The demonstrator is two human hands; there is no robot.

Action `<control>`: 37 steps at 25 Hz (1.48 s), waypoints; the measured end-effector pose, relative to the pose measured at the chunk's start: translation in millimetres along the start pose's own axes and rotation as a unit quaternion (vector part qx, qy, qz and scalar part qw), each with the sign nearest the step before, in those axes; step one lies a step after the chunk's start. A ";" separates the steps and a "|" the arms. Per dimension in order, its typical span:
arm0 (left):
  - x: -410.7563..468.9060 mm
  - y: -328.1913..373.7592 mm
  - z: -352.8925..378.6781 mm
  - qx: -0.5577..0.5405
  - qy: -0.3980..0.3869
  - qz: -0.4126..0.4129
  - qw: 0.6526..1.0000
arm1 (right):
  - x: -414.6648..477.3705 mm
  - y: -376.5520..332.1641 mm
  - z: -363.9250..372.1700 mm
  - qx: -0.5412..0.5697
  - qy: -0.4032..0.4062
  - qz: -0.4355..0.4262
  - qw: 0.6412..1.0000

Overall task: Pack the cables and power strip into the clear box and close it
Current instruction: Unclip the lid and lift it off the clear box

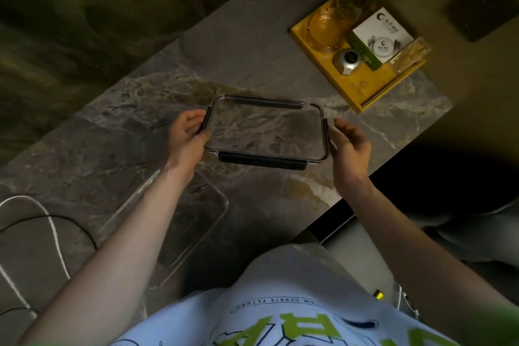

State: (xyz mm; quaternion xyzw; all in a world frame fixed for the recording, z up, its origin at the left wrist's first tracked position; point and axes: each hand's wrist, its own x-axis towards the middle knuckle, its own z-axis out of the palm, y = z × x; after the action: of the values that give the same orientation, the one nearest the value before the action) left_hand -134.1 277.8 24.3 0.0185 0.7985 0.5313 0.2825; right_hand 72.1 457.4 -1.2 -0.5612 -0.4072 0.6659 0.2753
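A clear lid (pixel 266 132) with dark latches along its edges is held over the marble table (pixel 112 149). My left hand (pixel 188 135) grips its left edge. At the lid's right edge is my right hand (pixel 351 146), fingers spread, touching or just off the side latch. The clear box (pixel 193 222) stands open and looks empty at the near left, partly under my left forearm. A white cable (pixel 53 227) and a black cable (pixel 70 222) lie at the far left edge. The power strip is out of view.
A yellow tray (pixel 362 87) at the back right carries a glass bowl (pixel 325 28), a small silver device (pixel 348 60), a white card and a clear holder. The table's edge runs diagonally on the right, with dark floor beyond.
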 end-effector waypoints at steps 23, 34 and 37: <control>140.8 -8.1 62.7 0.164 -0.170 0.005 0.972 | 5.3 48.3 6.2 -0.056 -0.004 0.064 0.996; 106.6 -10.0 40.9 0.214 -0.173 0.038 0.961 | 5.7 49.1 8.0 -0.093 -0.037 0.108 0.989; 80.8 -10.7 15.8 0.204 -0.110 0.067 0.971 | 3.6 43.3 11.3 -0.110 -0.056 0.108 0.986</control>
State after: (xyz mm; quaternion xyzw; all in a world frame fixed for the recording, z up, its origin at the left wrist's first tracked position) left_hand -191.6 313.0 -24.1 0.1870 0.8512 0.3696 0.3225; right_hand 64.2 435.4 -39.5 -0.5909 -0.4299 0.6728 0.1151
